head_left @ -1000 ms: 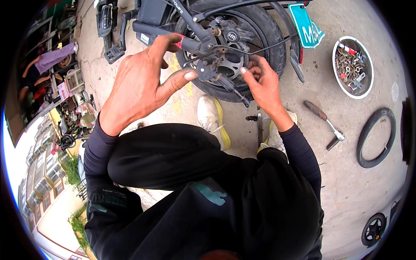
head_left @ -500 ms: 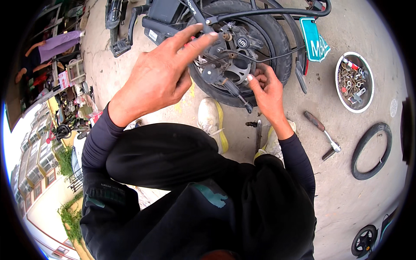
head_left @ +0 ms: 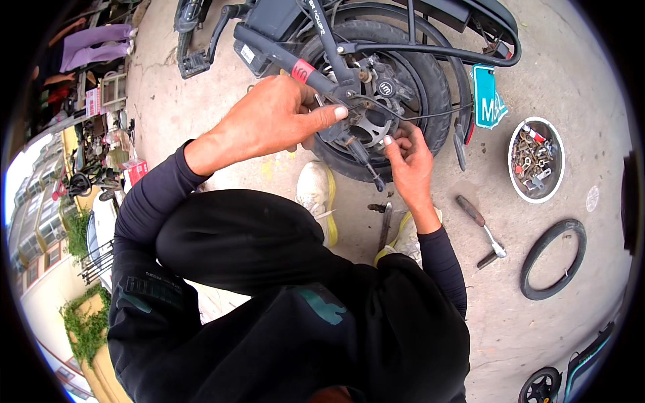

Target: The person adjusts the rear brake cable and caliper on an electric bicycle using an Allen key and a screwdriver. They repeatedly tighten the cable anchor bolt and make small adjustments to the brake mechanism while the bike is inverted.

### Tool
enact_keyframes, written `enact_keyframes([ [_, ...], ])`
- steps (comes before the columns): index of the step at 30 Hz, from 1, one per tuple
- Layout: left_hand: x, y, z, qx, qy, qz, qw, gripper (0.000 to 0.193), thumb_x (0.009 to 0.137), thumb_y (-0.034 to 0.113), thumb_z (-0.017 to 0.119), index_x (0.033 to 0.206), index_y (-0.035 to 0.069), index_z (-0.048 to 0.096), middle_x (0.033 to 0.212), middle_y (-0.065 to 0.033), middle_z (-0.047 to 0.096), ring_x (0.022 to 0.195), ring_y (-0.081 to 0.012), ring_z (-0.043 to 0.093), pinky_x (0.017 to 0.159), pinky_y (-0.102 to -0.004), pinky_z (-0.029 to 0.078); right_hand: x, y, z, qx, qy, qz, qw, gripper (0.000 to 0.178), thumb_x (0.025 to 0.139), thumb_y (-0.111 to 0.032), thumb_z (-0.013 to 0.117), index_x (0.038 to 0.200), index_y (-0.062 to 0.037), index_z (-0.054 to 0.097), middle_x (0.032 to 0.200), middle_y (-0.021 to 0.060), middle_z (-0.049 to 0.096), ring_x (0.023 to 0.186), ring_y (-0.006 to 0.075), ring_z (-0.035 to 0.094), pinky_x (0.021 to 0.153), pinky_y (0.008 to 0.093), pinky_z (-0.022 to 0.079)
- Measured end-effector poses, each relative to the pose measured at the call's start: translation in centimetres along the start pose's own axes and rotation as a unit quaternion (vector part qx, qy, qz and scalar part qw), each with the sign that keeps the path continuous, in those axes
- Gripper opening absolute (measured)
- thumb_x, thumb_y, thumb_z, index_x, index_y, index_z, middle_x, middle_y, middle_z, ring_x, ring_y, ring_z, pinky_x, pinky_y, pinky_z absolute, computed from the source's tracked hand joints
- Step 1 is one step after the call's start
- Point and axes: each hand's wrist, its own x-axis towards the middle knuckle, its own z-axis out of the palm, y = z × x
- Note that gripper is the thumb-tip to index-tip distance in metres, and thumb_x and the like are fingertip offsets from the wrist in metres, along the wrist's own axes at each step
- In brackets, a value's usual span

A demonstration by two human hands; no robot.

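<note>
The rear wheel of an electric bicycle lies on its side before me, its hub and brake parts facing up. My left hand reaches in at the left of the hub; its thumb stretches over the brake parts, while its fingers curl partly out of sight around something I cannot make out. At the hub's lower right edge, my right hand is closed, thumb against bent fingers; whatever they pinch is too small to tell. A dark cable crosses between the hub and the mudguard.
To the right stands a white-rimmed bowl of bolts and small metal parts. A ratchet wrench and a black tyre lie on the concrete. Another long tool rests between my shoes. A teal plate hangs behind the wheel. Someone in purple trousers is far left.
My left hand has come down from above the frame, its spread fingers now curled beside the hub. The right hand stays at the hub's edge. The whole view has shifted slightly.
</note>
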Motion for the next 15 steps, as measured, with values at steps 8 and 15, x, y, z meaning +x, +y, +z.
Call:
enact_keyframes([
  [8,0.8,-2.4,0.7,0.290,0.102,0.223,0.925,0.022,0.102,0.022,0.064,0.107,0.002,0.071,0.065,-0.0078,0.067,0.055,-0.0207,0.066,0.055,-0.0326,0.051,0.0,0.3,-0.1,0.005,-0.007,-0.003,1.000,0.035,0.097,-0.006,0.071,0.127,0.0046,0.056,0.094,0.0049,0.063,0.078,0.0072,0.062,0.069,0.0235,0.053],
  [15,-0.3,-1.9,0.7,0.486,0.080,0.346,0.799,0.052,0.083,0.008,0.067,0.135,0.006,0.063,0.103,-0.0117,0.069,0.082,-0.0216,0.070,0.060,-0.0342,0.055,0.0,0.2,0.0,-0.013,-0.006,-0.004,1.000,0.036,0.097,-0.007,0.071,0.128,0.0043,0.056,0.095,0.0051,0.063,0.078,0.0076,0.063,0.069,0.0240,0.053],
])
